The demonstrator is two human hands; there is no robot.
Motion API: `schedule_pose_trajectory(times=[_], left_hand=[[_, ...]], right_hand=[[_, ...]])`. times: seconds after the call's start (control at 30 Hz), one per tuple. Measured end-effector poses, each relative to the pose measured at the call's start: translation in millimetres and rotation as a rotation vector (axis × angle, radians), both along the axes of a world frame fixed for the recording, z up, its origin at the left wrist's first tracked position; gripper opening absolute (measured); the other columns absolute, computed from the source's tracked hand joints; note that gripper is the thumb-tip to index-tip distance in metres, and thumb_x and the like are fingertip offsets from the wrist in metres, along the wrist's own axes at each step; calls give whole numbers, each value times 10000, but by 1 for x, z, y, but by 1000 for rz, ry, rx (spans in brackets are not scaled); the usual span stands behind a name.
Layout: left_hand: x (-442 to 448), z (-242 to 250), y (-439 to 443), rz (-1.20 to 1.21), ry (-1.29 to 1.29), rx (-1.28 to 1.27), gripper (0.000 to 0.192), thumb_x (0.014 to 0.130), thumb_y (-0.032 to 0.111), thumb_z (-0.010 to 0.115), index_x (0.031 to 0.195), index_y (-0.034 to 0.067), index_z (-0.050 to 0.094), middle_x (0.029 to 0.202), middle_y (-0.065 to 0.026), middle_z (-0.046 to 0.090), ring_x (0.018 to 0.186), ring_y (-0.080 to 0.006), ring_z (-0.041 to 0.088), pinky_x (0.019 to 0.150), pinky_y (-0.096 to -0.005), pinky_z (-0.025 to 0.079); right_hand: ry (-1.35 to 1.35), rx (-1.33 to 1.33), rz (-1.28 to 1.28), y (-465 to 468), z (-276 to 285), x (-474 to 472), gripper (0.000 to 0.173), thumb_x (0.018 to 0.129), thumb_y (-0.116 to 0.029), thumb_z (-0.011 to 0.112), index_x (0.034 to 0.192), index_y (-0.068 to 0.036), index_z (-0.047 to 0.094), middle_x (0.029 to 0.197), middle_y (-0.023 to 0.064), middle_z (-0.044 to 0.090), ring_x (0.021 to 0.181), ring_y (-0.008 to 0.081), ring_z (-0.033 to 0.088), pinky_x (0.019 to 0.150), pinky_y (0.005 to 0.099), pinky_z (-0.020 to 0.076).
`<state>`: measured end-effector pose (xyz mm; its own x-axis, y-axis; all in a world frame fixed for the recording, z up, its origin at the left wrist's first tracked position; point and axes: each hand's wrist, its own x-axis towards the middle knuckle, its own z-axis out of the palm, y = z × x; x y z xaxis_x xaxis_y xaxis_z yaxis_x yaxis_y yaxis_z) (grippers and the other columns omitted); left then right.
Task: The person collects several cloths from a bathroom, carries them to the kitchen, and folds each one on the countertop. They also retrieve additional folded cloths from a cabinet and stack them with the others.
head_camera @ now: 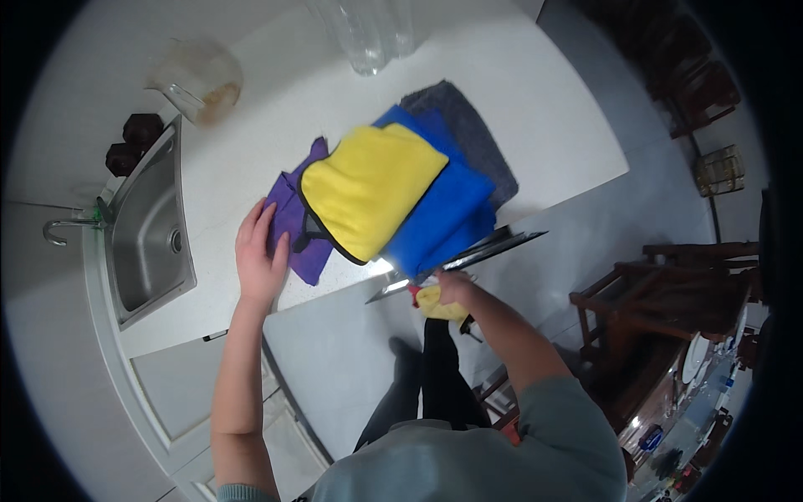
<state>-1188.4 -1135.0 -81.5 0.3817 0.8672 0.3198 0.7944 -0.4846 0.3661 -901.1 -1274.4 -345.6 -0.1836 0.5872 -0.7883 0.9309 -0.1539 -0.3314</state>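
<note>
My left hand (pixel 260 257) rests with its fingers slightly apart on the edge of a crumpled purple cloth (pixel 292 210) on the white countertop. Beside it, a yellow cloth with black edging (pixel 373 188) lies on top of a folded blue cloth (pixel 452 207). A dark grey cloth (pixel 464 132) sits partly under the blue one. At the counter's front edge my right hand (pixel 455 290) grips a small bunched yellow cloth (pixel 439 307) with a bit of red on it. A long, shiny, dark-edged object (pixel 495 249) juts out just above that hand; what it is, I cannot tell.
A steel sink (pixel 147 251) with a tap (pixel 69 226) is at the left. A glass jug (pixel 197 85) and clear glass vessels (pixel 370 47) stand farther back on the counter (pixel 552 125). Wooden chairs (pixel 627 301) and a laden table (pixel 674 401) are at the right.
</note>
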Motion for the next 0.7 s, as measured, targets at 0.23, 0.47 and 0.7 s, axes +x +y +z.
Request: schedule_pose_trajectory(times=[0.23, 0.47, 0.7], left_hand=[[7, 2, 4, 9, -27, -67, 418, 797, 80, 574, 1209, 37, 516, 1293, -148, 465, 1165, -314, 464, 977, -366, 377], [12, 7, 5, 10, -11, -55, 405, 803, 93, 577, 1201, 39, 522, 1293, -147, 466, 1169, -308, 460, 983, -369, 367], [4, 0, 0, 41, -19, -56, 400, 804, 98, 577, 1196, 39, 525, 1294, -147, 467, 1179, -311, 451, 989, -374, 357]], right_hand=[[-74, -143, -90, -15, -10, 4, 1009, 648, -212, 665, 1449, -138, 57, 1041, 141, 637, 931, 253, 632, 819, 363, 474], [353, -153, -208, -72, -13, 38, 844, 607, -214, 711, 1358, -97, 343, 1083, 135, 616, 963, 243, 609, 814, 353, 470], [971, -811, -1061, -92, -29, 59, 514, 722, -161, 676, 1200, -64, 512, 1087, 69, 608, 950, 185, 601, 828, 325, 475]])
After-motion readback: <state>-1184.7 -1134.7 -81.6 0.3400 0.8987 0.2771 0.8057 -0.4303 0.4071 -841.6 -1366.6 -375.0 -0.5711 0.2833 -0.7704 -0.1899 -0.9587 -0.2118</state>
